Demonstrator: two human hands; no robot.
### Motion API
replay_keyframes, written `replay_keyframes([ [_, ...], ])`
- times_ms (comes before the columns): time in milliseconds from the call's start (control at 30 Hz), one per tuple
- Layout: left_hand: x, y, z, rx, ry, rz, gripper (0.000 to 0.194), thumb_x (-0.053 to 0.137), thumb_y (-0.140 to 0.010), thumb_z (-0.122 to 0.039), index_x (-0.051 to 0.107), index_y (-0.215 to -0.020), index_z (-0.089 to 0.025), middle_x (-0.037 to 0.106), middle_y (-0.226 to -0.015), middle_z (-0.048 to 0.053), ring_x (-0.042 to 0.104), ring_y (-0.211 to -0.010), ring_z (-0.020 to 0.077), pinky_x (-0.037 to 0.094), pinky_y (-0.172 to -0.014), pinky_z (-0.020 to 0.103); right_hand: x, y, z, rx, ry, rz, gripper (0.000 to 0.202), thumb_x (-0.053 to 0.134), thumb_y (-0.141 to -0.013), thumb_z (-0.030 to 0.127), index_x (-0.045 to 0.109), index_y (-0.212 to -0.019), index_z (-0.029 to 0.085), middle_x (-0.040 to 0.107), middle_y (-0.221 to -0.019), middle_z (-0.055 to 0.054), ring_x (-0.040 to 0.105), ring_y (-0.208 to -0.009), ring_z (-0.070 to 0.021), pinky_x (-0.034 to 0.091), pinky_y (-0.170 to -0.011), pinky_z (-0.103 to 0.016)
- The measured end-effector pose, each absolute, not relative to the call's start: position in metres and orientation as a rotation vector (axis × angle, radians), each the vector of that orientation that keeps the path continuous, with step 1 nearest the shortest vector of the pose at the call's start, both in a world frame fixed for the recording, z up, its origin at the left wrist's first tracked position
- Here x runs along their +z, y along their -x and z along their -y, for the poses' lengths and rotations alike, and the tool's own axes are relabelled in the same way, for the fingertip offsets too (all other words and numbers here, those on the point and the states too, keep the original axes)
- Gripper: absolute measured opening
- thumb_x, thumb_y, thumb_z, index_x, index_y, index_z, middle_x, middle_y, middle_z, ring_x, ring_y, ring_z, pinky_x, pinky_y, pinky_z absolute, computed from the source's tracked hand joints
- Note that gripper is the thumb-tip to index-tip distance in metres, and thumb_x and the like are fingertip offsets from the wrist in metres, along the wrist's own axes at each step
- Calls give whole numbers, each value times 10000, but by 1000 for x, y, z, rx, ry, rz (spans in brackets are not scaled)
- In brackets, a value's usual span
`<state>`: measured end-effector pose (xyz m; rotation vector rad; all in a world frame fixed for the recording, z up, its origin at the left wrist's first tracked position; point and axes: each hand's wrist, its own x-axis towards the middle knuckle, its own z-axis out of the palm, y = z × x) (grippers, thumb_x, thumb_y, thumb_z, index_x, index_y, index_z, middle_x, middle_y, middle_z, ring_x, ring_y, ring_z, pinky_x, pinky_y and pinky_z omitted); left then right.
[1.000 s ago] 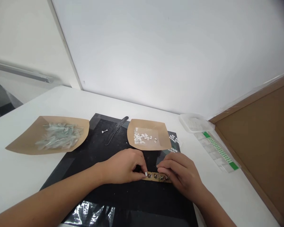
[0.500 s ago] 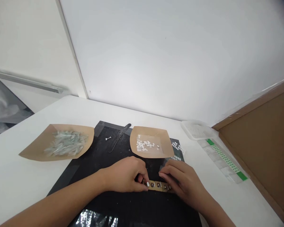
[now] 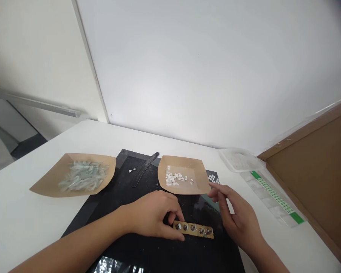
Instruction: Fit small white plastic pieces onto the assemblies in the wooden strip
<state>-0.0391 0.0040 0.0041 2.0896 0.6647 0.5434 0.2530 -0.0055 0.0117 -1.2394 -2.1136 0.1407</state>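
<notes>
My left hand (image 3: 156, 214) rests on the black mat, its thumb and index finger closed around the left end of a narrow gold-brown strip (image 3: 197, 236). Several small round metal pieces line the strip. A white oval piece (image 3: 179, 226) sits at its left end, by my fingertips. To the right, my right hand (image 3: 235, 212) is raised off the strip with its fingers apart. Its fingertips are close to a sheet of round white dots (image 3: 214, 179), partly hidden behind the hand. Nothing shows between those fingers.
Beyond my hands, one cardboard tray (image 3: 197, 163) holds small white pieces. Another cardboard tray (image 3: 45, 185) at left holds clear slivers. A dark nail file (image 3: 146, 167) and a small metal piece (image 3: 132, 170) lie on the mat (image 3: 159, 250). Plastic boxes (image 3: 240, 161) stand right.
My right hand has left the strip and moved right and away from me, towards the white dots, uncovering the strip's right end. My left hand stays at the strip's left end.
</notes>
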Motion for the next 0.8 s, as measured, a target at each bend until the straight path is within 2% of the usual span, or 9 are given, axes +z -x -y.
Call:
replay_keyframes([
  [133, 10, 38, -2, 676, -2065, -615, 288, 878, -836, -399, 808, -986, -163, 635, -737, -17, 552, -647, 96, 427, -607, 204, 11, -253, 6, 127, 1198, 2144, 280, 559, -1058, 278, 620, -1330, 250, 731, -926, -40, 711, -779, -208, 604, -711, -333],
  [267, 16, 36, 1, 838, -2076, -623, 164, 750, -956, -290, 794, -941, -133, 643, -760, 13, 547, -651, 95, 444, -614, 202, 11, -252, 5, 117, 1123, 2168, 172, 590, -1046, 235, 689, -1185, 255, 749, -946, -43, 726, -796, -202, 596, -712, -316],
  [467, 12, 34, 2, 1082, -2118, -604, 163, 637, -1036, -210, 779, -1083, -145, 772, -956, 81, 715, -851, 150, 566, -778, 232, 9, -254, 5, 194, 1283, 2078, 223, 526, -1086, 277, 699, -1227, 288, 807, -1015, -27, 776, -910, -220, 620, -846, -341],
  [633, 9, 36, 2, 1154, -2195, -599, 262, 543, -1052, -108, 714, -1243, -160, 779, -1051, 77, 739, -936, 159, 602, -851, 251, 8, -262, 1, 197, 1441, 1990, 260, 490, -1102, 371, 707, -1225, 298, 831, -1047, -7, 787, -986, -234, 605, -890, -346],
  [733, 5, 37, 2, 1154, -2227, -603, 384, 477, -1047, -65, 630, -1376, -191, 761, -1123, 72, 700, -797, 126, 604, -769, 246, 11, -272, -5, 149, 1518, 1965, 309, 456, -1108, 426, 729, -1164, 294, 821, -994, -14, 777, -930, -237, 589, -824, -336],
  [800, 1, 39, 2, 1145, -2248, -595, 516, 427, -1036, -39, 516, -1507, -229, 745, -1187, 72, 642, -693, 107, 594, -707, 248, 14, -281, -10, 112, 1571, 1976, 346, 443, -1107, 458, 743, -1103, 285, 806, -956, -26, 762, -882, -237, 569, -766, -333],
])
